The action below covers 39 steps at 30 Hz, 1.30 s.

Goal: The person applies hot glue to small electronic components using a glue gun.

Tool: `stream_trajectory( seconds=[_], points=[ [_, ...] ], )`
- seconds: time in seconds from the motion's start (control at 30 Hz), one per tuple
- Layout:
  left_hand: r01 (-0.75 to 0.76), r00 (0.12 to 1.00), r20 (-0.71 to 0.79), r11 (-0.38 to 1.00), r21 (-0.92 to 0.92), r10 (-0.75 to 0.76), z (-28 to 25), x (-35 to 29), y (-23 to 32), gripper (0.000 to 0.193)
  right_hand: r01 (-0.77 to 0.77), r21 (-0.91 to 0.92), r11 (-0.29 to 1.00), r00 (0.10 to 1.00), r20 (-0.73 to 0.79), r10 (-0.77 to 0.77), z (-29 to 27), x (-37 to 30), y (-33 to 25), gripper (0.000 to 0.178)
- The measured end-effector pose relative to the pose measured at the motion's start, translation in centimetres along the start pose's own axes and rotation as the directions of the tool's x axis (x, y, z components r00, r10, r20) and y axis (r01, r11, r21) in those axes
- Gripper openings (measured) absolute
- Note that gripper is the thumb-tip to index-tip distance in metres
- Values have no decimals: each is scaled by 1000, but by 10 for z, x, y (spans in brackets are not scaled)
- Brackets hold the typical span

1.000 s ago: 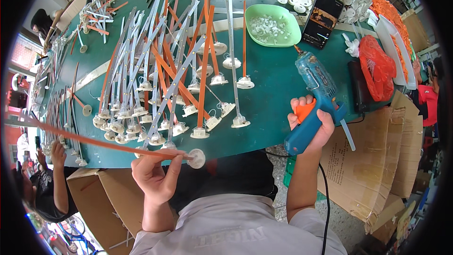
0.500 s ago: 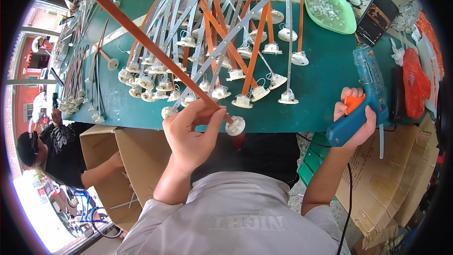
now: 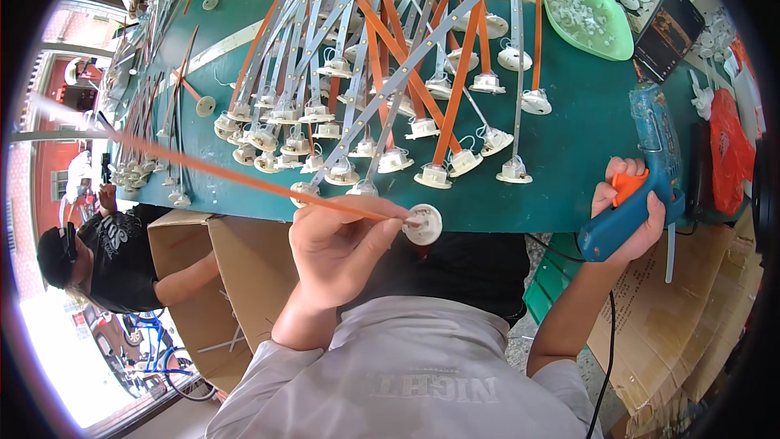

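Note:
Between the thumb and fingers of my left hand (image 3: 341, 248) is the end of a long orange strip (image 3: 219, 169), with a round white cap (image 3: 423, 224) on that end. The cap's inner side faces me, just beyond the table's near edge. The strip's far end reaches out to the left and is smeared by motion. My right hand (image 3: 630, 211) is wrapped round the handle of a blue hot glue gun (image 3: 626, 219), with fingers at its orange trigger (image 3: 630, 188). A pale glue stick (image 3: 670, 254) hangs out of the gun's back. Gun and cap are well apart.
Many orange and silver strips with white caps (image 3: 433, 176) lie on the green table (image 3: 569, 146). A light green bowl (image 3: 621, 45) of small clear pieces, a phone (image 3: 669, 32) and a red bag (image 3: 725, 146) are at right. A co-worker (image 3: 114, 256) reaches into a cardboard box (image 3: 252, 268) at left.
My left hand has tilted the orange strip flatter, its far end dropping towards me, and turned the cap's inner side up. My right hand still grips the glue gun.

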<state>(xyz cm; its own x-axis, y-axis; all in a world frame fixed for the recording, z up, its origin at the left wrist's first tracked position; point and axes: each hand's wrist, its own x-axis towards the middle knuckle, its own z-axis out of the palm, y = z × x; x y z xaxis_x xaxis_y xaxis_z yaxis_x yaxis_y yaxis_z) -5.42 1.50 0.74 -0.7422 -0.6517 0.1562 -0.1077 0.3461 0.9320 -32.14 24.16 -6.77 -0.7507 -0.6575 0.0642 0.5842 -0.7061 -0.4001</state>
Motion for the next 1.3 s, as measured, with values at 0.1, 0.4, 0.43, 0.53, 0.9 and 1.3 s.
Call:
stream_trajectory(
  seconds=[0.1, 0.4, 0.43, 0.53, 0.9, 1.3],
  points=[
    [-32, 999, -4, 944, -329, 33, 1, -3, 0, 13, -3, 1, 1000, 1000, 27, 3, 0, 0, -1, 35],
    [23, 1000, 22, 824, -566, -14, 3, -5, -2, 13, -5, 0, 1000, 999, 38, 5, -7, 1, -4, 35],
    [23, 1000, 17, 836, -548, -17, 5, -4, -1, 18, 2, -7, 1000, 999, 35, -2, -6, 0, -5, 35],
    [16, 999, 32, 897, -441, -2, 3, -3, -3, 25, 1, -13, 1000, 999, 36, -1, -5, -1, -5, 35],
    [-132, 991, 57, 961, 243, 122, 2, 4, -6, 22, -2, 32, 999, 998, 66, 0, -11, 0, -7, 36],
    [-103, 983, -98, 912, 398, 154, 6, -3, -5, 21, -7, 35, 999, 998, 61, 5, -14, -1, -8, 41]
  ],
)
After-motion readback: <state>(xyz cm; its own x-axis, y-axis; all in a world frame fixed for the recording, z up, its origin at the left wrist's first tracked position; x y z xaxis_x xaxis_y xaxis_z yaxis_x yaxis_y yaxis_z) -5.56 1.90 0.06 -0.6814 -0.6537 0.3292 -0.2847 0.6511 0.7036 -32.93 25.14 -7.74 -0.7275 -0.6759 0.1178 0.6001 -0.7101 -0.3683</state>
